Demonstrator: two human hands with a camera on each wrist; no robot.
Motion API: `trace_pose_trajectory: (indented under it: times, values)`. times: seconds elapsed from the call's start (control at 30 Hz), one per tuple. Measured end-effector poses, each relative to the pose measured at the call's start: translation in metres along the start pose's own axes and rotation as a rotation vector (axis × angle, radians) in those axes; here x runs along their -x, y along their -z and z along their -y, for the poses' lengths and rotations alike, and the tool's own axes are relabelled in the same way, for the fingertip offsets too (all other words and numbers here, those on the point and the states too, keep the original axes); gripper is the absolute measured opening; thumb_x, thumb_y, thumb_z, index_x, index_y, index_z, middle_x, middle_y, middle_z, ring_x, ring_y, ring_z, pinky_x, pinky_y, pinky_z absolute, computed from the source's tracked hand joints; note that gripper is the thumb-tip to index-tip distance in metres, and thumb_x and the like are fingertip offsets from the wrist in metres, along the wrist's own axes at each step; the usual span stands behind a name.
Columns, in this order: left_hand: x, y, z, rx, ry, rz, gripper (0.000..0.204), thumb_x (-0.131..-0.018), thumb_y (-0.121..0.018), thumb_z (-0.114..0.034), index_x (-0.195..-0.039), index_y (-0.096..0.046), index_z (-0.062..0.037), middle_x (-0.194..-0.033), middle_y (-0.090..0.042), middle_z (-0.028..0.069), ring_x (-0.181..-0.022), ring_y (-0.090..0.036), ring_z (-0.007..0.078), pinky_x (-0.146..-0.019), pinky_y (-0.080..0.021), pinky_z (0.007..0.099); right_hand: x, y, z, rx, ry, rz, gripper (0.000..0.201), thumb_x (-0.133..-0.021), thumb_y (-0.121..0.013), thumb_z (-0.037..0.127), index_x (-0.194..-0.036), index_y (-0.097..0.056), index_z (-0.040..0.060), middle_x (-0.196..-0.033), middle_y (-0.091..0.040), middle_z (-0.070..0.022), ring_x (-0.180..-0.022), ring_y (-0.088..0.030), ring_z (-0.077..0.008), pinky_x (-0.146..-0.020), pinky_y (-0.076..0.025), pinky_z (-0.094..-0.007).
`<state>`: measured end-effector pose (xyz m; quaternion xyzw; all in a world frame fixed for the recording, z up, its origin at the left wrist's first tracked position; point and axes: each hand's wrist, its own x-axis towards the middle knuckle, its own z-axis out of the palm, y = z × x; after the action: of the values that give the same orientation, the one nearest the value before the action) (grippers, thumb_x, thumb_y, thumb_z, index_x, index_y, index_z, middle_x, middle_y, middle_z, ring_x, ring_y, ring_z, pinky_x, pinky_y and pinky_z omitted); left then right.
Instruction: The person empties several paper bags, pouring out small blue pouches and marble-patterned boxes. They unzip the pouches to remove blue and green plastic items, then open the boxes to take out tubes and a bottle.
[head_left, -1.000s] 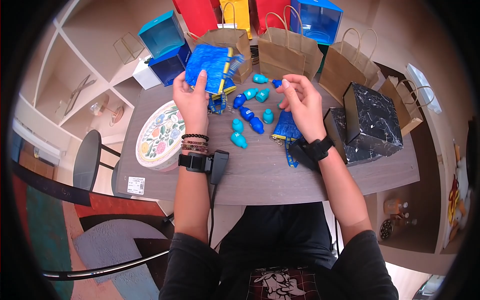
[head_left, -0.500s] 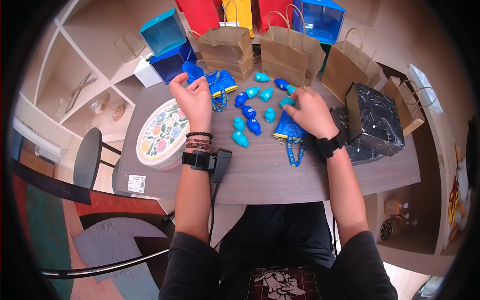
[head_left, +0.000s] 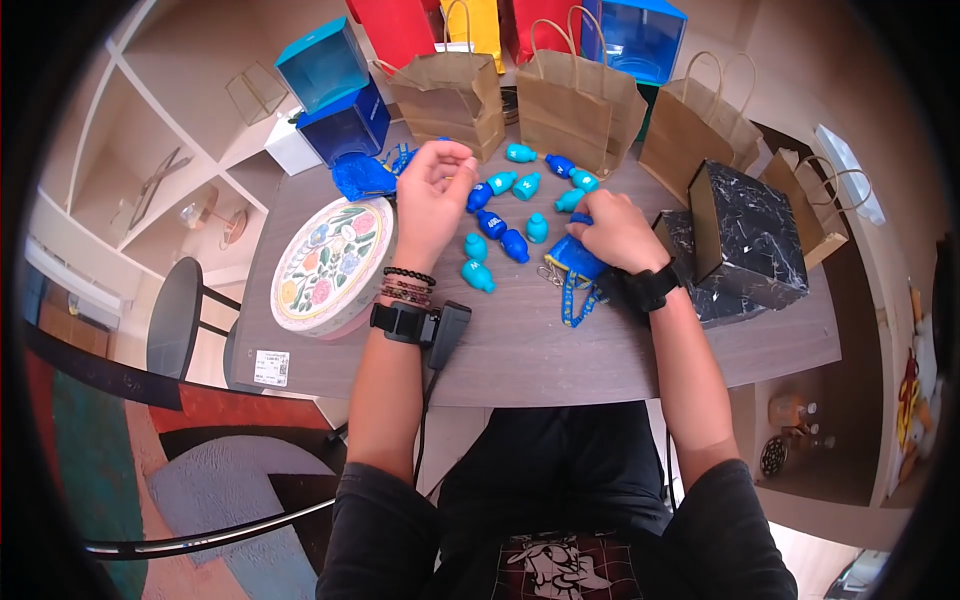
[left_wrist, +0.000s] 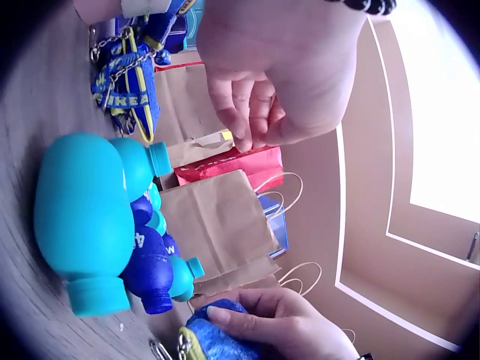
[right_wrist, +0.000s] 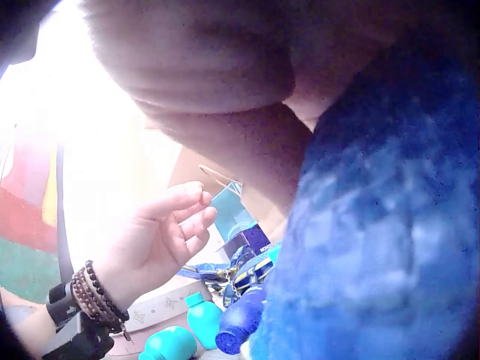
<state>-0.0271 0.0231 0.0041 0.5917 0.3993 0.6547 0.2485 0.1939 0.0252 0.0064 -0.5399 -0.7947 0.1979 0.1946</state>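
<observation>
The right hand (head_left: 617, 230) pinches a small, blue, woven-plastic-looking pouch with yellow trim (head_left: 584, 262), near a squat turquoise bottle (head_left: 537, 230); it seems light, floppy and slightly slick, likely steadiest along the trimmed edge. The left hand (head_left: 432, 200) hovers empty, fingers loosely curled.

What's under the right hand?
A yellow-trimmed, crinkled blue bag, gripped by the right hand, which covers the bag's far part. Whatever is inside can't be seen.
</observation>
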Motion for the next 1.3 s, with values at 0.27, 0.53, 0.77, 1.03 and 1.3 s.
trace_pose_trajectory:
  times: [0.27, 0.53, 0.77, 1.03, 1.3]
  values:
    - [0.008, -0.006, -0.016, 0.021, 0.256, 0.422, 0.02, -0.087, -0.059, -0.014, -0.101, -0.054, -0.0009, -0.087, -0.059, 0.0022, -0.069, -0.055, 0.0058, -0.057, -0.044, 0.0188, -0.004, 0.013, 0.008, -0.376, -0.024, -0.277, 0.023, -0.08, -0.06, 0.019, -0.087, -0.061, -0.0018, -0.079, -0.063, -0.0191, -0.077, -0.063, -0.0297, -0.069, -0.047, -0.037]
    - [0.01, -0.003, -0.01, 0.015, 0.289, 0.671, 0.018, -0.088, -0.058, -0.016, -0.094, -0.055, 0.0003, -0.075, -0.056, -0.0008, -0.064, -0.052, 0.0028, -0.054, -0.043, 0.0179, -0.007, -0.003, 0.011, -0.754, 0.091, -0.291, 0.024, -0.084, -0.058, 0.022, -0.087, -0.055, -0.0013, -0.072, -0.057, -0.0087, -0.067, -0.053, -0.0142, -0.06, -0.042, -0.0292]
    - [0.011, -0.006, -0.02, 0.248, 0.337, 0.592, 0.013, -0.086, -0.059, -0.01, -0.095, -0.053, -0.0019, -0.078, -0.055, 0.0002, -0.061, -0.052, 0.0047, -0.053, -0.045, 0.0205, -0.008, -0.012, 0.01, -0.784, 0.131, -0.236, 0.021, -0.085, -0.057, 0.021, -0.084, -0.05, 0.0006, -0.071, -0.054, -0.0065, -0.066, -0.05, -0.0119, -0.059, -0.041, -0.0287]
    - [0.008, -0.001, -0.009, 0.137, 0.24, 0.625, 0.02, -0.084, -0.061, -0.007, -0.101, -0.052, -0.0013, -0.089, -0.058, 0.0004, -0.078, -0.055, 0.0048, -0.068, -0.046, 0.0196, -0.005, -0.012, 0.018, -0.895, 0.148, -0.21, 0.023, -0.084, -0.061, 0.021, -0.092, -0.054, 0.0009, -0.078, -0.058, -0.006, -0.073, -0.054, -0.0096, -0.065, -0.044, -0.0261]
    - [0.008, -0.001, -0.014, 0.064, 0.268, 0.604, 0.014, -0.082, -0.064, -0.008, -0.091, -0.057, 0.0007, -0.084, -0.059, -0.0004, -0.08, -0.056, 0.0048, -0.07, -0.046, 0.0195, -0.002, -0.002, 0.021, -0.857, 0.229, -0.074, 0.022, -0.08, -0.066, 0.021, -0.084, -0.065, -0.0007, -0.073, -0.063, -0.0042, -0.07, -0.057, -0.0078, -0.063, -0.047, -0.024]
